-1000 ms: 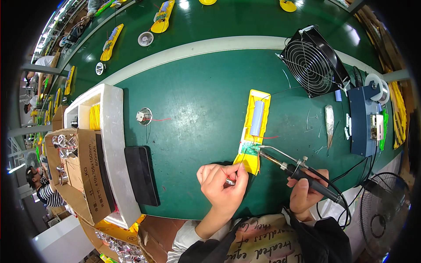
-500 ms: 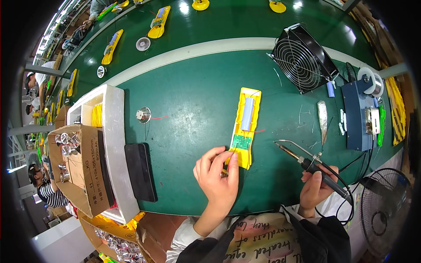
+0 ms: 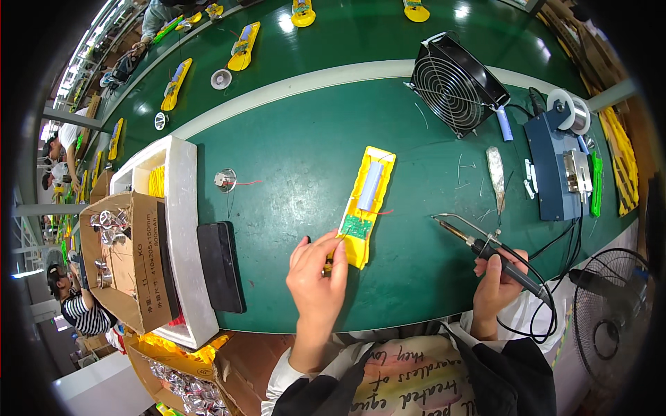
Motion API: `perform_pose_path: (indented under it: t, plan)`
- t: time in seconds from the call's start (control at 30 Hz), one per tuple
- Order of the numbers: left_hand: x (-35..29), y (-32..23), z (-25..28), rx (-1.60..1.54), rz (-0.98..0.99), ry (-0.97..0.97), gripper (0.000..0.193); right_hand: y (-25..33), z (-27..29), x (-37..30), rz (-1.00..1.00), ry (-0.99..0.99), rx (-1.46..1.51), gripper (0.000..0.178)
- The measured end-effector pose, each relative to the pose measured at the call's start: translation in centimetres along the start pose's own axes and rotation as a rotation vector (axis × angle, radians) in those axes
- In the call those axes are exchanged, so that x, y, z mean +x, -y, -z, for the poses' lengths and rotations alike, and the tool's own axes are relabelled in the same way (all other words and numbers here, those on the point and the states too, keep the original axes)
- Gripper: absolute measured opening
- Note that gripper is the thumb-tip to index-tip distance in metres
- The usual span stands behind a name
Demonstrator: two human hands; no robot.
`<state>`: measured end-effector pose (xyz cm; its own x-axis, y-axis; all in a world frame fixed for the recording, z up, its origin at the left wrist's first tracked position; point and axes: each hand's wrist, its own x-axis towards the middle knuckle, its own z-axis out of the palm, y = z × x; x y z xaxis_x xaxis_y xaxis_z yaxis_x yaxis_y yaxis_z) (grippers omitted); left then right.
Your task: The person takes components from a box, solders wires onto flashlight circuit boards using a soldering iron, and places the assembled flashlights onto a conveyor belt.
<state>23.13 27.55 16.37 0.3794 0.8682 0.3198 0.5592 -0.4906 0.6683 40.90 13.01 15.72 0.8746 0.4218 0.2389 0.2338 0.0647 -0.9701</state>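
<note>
Holding soldering iron (image 3: 487, 252), your right hand (image 3: 497, 283) has moved off green board (image 3: 357, 227) | nothing heating it now | left hand (image 3: 316, 274) pinches dark wire (image 3: 344, 236)

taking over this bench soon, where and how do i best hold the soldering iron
Grip the soldering iron by its black handle, likely best from the lower right: its metal tip points up-left, away from the right hand.

Bright light leaves soft glare on the table (image 3: 291, 184) beyond the hands (image 3: 313, 276); edges bow toward black corners.
</note>
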Motion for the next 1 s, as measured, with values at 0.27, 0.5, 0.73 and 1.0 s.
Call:
perform_pose_path:
  t: [0.27, 0.5, 0.73, 1.0]
  plan:
    - [-0.6, -0.1, 1.6, -0.134, 0.022, -0.014, 0.018, -0.3, 0.3, -0.1, 0.009, 0.021, -0.007, 0.014]
    - [-2.0, 0.4, 1.3, -0.227, -0.009, -0.013, 0.016, 0.5, -0.3, -0.1, 0.014, 0.024, 0.001, 0.011]
    - [-1.6, -0.1, 0.3, -0.108, 0.036, -0.16, 0.013, 1.9, -1.6, -1.2, -0.004, 0.082, 0.095, 0.02]
    - [-1.3, -0.5, -0.9, 0.017, 0.017, -0.188, 0.014, 2.2, -3.8, -2.6, -0.04, 0.289, 0.168, 0.03]
